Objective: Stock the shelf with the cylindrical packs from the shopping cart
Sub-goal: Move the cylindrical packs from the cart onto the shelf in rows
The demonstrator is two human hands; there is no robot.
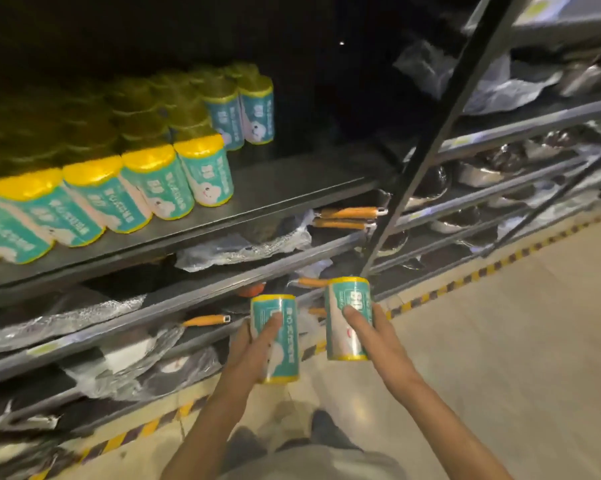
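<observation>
Nearest, at 6 o'clock: two bare forearms reaching forward over a pale floor (499, 341).

Left hand (254, 344): grip wrapped around one teal cylindrical pack (276, 337) with yellow ends, held upright, thumb across its front.

Right hand (371, 332): grip wrapped around a second teal pack (347, 318), upright, just beside the first at its 2 o'clock, the two apart.

Beyond the hands: lower shelves (188, 299) holding dark pans in clear wrapping, orange handles (347, 213) showing; yellow-and-black striped tape (493, 268) along the floor edge.

Farther, at 10 o'clock: stocking shelf (292, 192), grey metal. Rows of identical stocked packs (160, 181) stand on its left part, front row to back; its right part is bare.

At 1 o'clock: dark upright post (441, 133); neighbouring shelving with wrapped cookware, blurred.
</observation>
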